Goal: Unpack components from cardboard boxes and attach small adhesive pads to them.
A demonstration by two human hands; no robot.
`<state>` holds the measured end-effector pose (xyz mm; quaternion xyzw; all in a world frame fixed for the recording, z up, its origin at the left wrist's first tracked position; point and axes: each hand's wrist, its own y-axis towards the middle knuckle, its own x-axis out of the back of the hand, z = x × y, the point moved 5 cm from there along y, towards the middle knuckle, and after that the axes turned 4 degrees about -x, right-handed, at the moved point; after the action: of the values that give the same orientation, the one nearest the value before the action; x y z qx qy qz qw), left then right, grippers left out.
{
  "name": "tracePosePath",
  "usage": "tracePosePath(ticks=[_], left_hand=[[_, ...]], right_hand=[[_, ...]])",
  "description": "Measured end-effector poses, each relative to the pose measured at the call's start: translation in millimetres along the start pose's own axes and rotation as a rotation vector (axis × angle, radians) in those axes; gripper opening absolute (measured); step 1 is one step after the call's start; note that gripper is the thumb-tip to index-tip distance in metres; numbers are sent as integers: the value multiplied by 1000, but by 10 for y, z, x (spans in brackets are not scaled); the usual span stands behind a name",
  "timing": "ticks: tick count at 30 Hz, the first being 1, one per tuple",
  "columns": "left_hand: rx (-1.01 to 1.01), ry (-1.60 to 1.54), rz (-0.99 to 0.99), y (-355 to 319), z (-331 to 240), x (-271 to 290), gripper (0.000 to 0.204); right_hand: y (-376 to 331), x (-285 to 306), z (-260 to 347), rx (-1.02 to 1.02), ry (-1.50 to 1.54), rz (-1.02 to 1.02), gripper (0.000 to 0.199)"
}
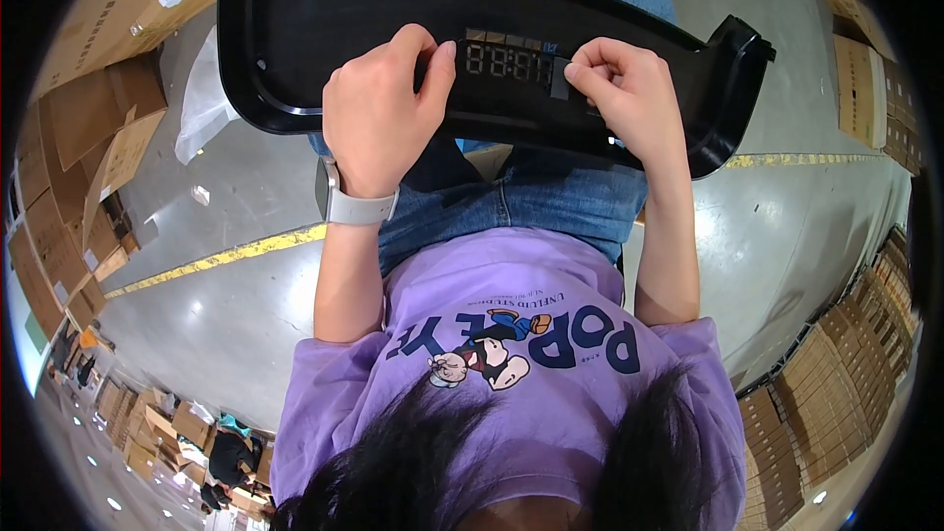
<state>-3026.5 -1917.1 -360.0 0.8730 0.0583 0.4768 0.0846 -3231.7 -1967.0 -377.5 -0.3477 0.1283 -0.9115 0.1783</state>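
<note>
A long, curved black plastic panel (pixel 364 15) with raised edges lies across my knees. Set in its middle is a segmented digit display (pixel 501 61), its digits pale and unlit. My left hand (pixel 385 103) is at the display's left end, fingers curled and thumb close to the display's edge; whatever is in that grip is hidden. At the display's right end, my right hand (pixel 621 88) pinches a small dark strip (pixel 560 79) between thumb and forefinger, and the strip lies against the panel.
Cardboard boxes (pixel 118 0) stand at the left and behind the panel, with stacked cartons (pixel 826 374) at the right. A clear plastic bag (pixel 205 103) hangs near the panel's left end. Yellow floor tape (pixel 226 256) crosses the grey floor. A person (pixel 234 452) is far off at lower left.
</note>
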Motion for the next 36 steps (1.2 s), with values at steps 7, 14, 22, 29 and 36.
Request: tracePosePath(ticks=[7, 14, 22, 29, 36], left_hand=[[-4, 8, 1, -2, -3, 7, 21], [6, 4, 0, -26, -16, 15, 20], [40, 29, 36, 57, -87, 23, 20], [-10, -140, -11, 158, -76, 292, 23], [198, -763, 71, 47, 61, 522, 16]], right_hand=[[-14, -23, 52, 21, -108, -83, 15], [-64, -7, 107, 29, -251, -78, 17], [64, 152, 106, 79, -370, -153, 26], [110, 250, 302, 154, -302, -158, 34], [-204, 197, 367, 164, -509, -143, 41]])
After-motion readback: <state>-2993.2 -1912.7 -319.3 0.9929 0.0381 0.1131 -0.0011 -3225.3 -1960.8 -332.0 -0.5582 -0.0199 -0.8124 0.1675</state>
